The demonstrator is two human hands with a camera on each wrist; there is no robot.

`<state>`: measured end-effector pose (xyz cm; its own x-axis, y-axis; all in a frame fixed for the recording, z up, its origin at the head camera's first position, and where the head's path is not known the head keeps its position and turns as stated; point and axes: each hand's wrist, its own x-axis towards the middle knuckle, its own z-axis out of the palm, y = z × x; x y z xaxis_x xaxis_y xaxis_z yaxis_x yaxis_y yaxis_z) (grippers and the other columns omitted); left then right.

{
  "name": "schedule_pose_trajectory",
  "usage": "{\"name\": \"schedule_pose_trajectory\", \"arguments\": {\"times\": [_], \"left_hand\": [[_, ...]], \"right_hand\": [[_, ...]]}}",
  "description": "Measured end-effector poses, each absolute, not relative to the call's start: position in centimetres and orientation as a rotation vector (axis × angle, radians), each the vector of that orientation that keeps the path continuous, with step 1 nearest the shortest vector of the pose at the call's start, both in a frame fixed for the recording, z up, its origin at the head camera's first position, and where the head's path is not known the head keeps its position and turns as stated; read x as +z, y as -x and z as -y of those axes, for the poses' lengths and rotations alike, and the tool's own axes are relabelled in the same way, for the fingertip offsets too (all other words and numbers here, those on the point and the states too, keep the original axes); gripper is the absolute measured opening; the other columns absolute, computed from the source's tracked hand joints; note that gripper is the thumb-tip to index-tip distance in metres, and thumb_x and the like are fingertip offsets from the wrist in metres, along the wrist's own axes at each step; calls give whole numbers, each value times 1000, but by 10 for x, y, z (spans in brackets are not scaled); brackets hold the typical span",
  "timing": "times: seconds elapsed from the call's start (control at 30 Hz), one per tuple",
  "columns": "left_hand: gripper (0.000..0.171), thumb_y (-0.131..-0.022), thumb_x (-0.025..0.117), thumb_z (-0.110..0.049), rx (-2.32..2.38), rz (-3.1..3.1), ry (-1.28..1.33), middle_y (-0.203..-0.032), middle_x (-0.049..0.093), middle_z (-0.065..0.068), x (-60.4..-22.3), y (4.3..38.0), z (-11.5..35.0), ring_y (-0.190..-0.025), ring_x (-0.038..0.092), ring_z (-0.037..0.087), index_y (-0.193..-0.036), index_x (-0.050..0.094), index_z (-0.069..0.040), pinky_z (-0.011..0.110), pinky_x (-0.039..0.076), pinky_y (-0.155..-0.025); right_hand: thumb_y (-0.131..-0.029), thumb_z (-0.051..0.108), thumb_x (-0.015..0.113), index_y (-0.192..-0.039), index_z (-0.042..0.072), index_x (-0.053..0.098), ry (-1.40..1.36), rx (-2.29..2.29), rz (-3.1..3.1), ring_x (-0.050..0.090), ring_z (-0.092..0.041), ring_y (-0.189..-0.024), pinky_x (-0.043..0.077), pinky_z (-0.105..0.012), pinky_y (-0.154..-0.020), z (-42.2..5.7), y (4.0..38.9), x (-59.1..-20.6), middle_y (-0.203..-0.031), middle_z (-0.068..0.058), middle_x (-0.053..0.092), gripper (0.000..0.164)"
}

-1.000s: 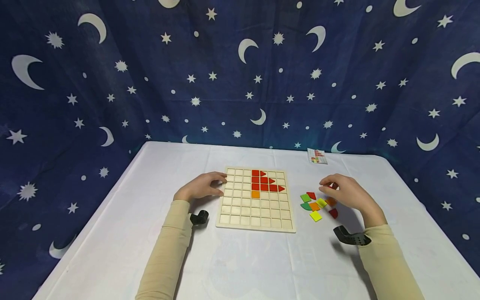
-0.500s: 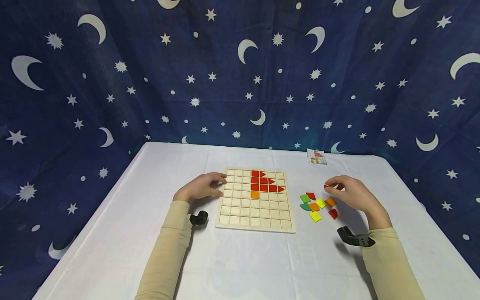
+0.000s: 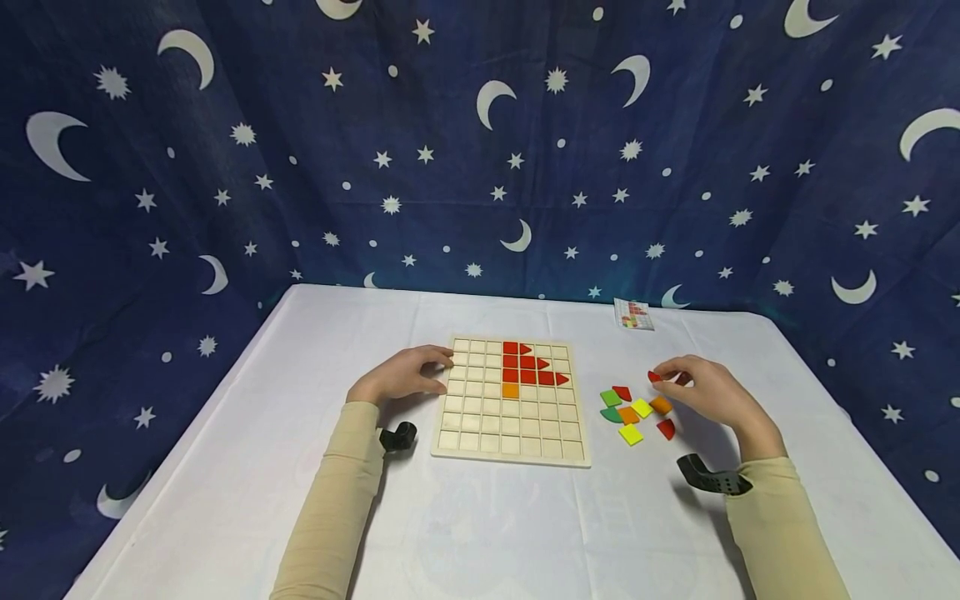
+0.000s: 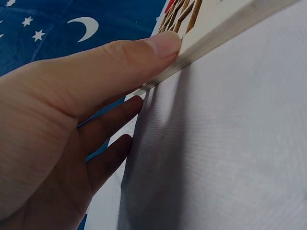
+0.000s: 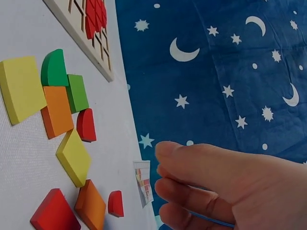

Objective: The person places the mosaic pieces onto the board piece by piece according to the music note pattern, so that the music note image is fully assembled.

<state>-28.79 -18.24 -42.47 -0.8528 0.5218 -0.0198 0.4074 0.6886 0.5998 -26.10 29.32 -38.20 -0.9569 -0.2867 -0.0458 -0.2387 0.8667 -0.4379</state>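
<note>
My left hand (image 3: 401,372) rests at the left edge of a wooden grid board (image 3: 480,425), its thumb (image 4: 165,44) touching the rim in the left wrist view. Red squares (image 3: 510,361), red triangles and one orange square (image 3: 511,390) lie in the board's cells. My right hand (image 3: 701,385) hovers beside loose coloured pieces, fingers loosely bent. At its fingertips a red piece (image 3: 654,377) shows in the head view, with more red visible between the fingers. The right wrist view shows a small red piece (image 5: 115,203) on the table, and nothing visible between thumb and index finger.
Loose yellow (image 3: 632,434), green (image 3: 611,397), orange (image 3: 661,404) and red (image 3: 666,428) pieces lie right of the board. A printed pattern card (image 3: 634,314) lies at the back of the white table (image 3: 465,533), before a dark blue star-patterned cloth (image 3: 420,100).
My right hand has shifted slightly right and nearer to me, exposing the red piece by its fingertips and the orange piece. The left hand stays at the board's edge.
</note>
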Motion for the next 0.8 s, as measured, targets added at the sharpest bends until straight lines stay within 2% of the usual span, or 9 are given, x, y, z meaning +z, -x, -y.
{"name": "schedule_pose_trajectory", "arguments": {"times": [0.13,0.3,0.57,0.8], "left_hand": [[46,-85,77,-19,900,-2704,-752,-146,48,12,-425,288,182,-139,38,31,-126,63,-2,43,29,-116],[45,-85,76,-19,910,-2695,-757,-146,47,13,-425,287,182,-139,37,32,-126,63,-2,44,29,-116],[46,-86,76,-19,907,-2699,-755,-147,47,12,-426,288,182,-140,36,31,-127,63,-3,44,28,-116],[46,-87,75,-19,902,-2704,-738,-148,46,11,-427,289,182,-140,36,31,-127,62,-3,44,28,-116]], "right_hand": [[-91,22,69,-118,-1,67,417,-664,-2878,55,-27,-93,49,-32,-71,-295,263,-385,-112,-15,65,36],[-89,24,71,-115,-1,67,394,-623,-2824,54,-25,-90,50,-34,-71,-298,262,-387,-104,-11,65,37],[-87,15,71,-116,0,66,354,-615,-2730,54,-28,-94,51,-50,-84,-304,261,-396,-106,-12,65,33],[-86,11,71,-118,0,66,340,-603,-2721,53,-29,-93,50,-53,-88,-306,264,-401,-105,-11,64,33]]}}
